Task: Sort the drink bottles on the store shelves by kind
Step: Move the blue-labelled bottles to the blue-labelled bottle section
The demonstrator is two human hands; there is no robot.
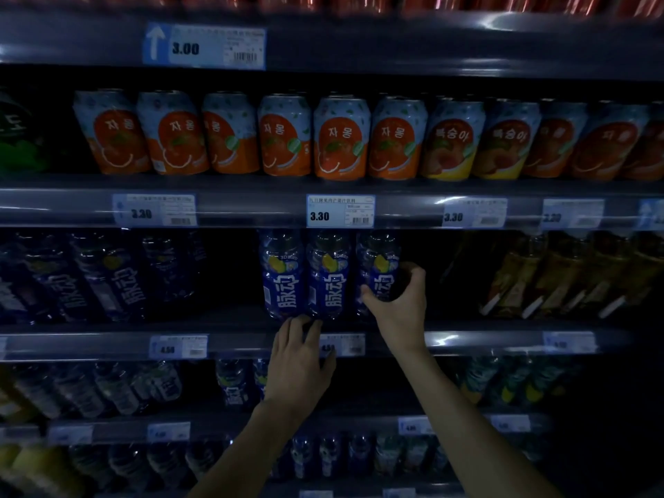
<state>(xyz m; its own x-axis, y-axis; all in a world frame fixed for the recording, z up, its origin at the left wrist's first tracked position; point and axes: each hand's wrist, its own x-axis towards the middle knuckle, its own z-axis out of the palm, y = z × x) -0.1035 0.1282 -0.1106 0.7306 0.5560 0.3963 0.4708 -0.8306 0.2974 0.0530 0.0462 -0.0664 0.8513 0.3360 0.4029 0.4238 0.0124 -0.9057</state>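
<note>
Left grip point(300, 361) released, fingertips at bases of blue bottles point(284, 278); right grip point(399, 307) grasping rightmost blue bottle point(377, 260) on shelf point(107, 345).

Dim light falls on dark tiered metal shelves point(251, 206) whose front edges carry blue-edged price tags point(340, 211).
</note>
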